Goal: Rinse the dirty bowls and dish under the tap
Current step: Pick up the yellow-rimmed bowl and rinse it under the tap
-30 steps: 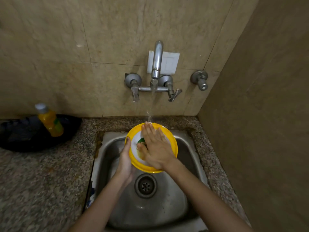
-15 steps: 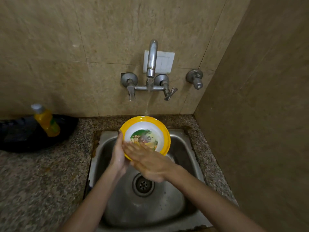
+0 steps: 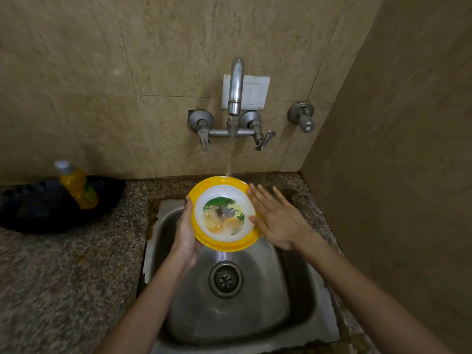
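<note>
Round yellow-rimmed plastic bowl with a printed white centre (image 3: 224,215) sits tilted over the steel sink (image 3: 293,302), far rim under the stream from the chrome wall tap (image 3: 235,85). Left hand (image 3: 185,231) clamps its left rim, thumb on top. Right hand (image 3: 277,221) flat, fingers spread, holding nothing; looks to touch the right rim, hard to confirm. Bowl likely light, stiff, slippery wet: grip by the rim.
</note>
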